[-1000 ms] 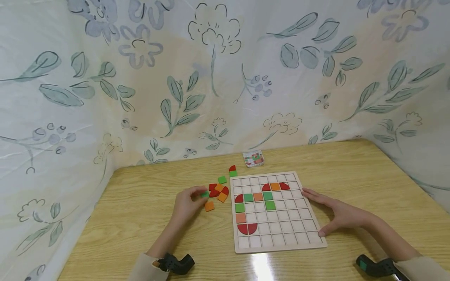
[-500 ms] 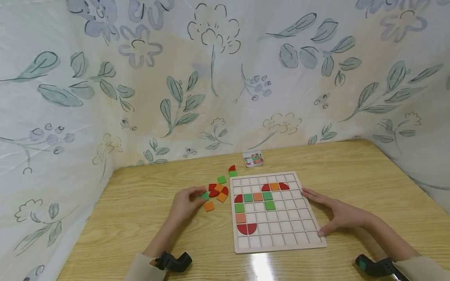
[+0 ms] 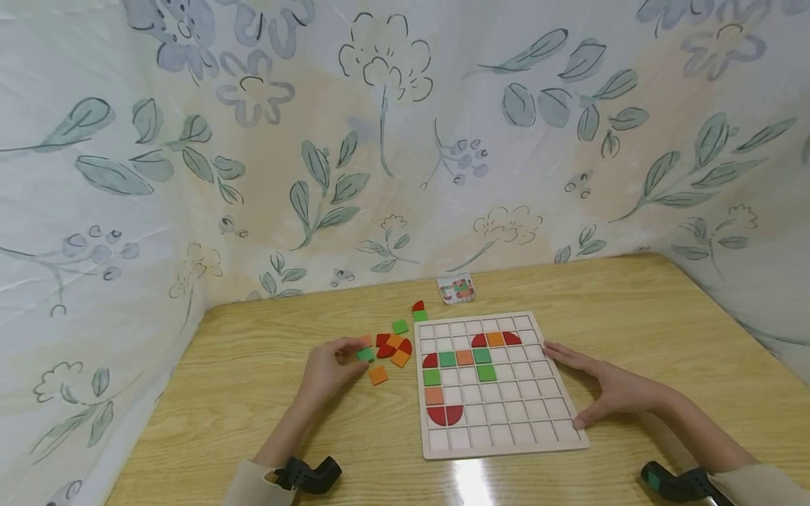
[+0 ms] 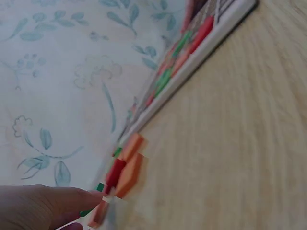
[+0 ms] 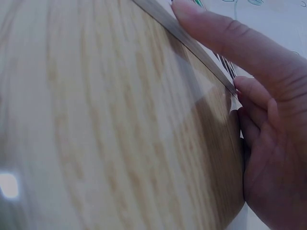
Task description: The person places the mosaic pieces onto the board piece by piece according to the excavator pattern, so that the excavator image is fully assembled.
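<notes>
In the head view my left hand (image 3: 328, 369) is left of the pile of tiles, its thumb and forefinger pinching a green square tile (image 3: 365, 355). The left wrist view also shows this green tile at the fingertips. A wooden grid board (image 3: 515, 407) lies flat to the right, with several red quarter-round, green, orange and coral tiles set in its cells. My right hand (image 3: 623, 386) rests at the board's right edge, fingers stretched along it and thumb on the near right corner. In the right wrist view the thumb touches the board's rim.
Beside the board lies a loose pile of red and orange tiles (image 3: 400, 358). An orange tile (image 3: 377, 375) and a green tile (image 3: 400, 327) lie apart from it. A patterned card (image 3: 456, 289) lies behind the board. Flowered cloth (image 3: 405, 140) hangs at the table's back.
My left hand has drawn slightly left with the green tile, away from the pile, and a coral tile behind it shows more. My right hand keeps its place at the board.
</notes>
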The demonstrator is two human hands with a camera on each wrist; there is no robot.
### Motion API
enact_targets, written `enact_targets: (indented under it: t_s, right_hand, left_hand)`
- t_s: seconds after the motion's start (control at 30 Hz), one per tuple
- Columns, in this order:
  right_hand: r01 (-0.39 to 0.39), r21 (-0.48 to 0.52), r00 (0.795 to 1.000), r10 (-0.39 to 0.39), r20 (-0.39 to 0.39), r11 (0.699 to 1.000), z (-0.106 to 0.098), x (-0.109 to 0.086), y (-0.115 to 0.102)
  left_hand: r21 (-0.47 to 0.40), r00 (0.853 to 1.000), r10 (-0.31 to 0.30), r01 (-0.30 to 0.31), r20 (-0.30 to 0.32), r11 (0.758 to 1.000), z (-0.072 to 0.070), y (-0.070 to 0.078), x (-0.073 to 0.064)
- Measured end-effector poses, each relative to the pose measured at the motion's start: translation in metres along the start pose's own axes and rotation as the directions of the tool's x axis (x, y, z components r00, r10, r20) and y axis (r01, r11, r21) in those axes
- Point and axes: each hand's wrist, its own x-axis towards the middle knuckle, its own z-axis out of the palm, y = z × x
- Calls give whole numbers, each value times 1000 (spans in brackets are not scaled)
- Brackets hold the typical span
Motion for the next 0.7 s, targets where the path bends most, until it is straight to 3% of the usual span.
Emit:
enact_targets:
  t_s: [0.17,0.37,0.7]
  right_hand:
    - [-2,-5,1000,2,-1,1000,0,-1,-1]
    - [-5,-11,1000,5,-2,1000,0,-1,-2]
    - [-2,-3,1000,2,-1,1000,0,0,0]
  left_hand:
    - [-18,1000,6,-6,-15,1000,-5,5,2]
    - [-44,1000,15,-15,13,999,-4,12,3]
    - [-80,991,68,-58,118,995,19,35,3]
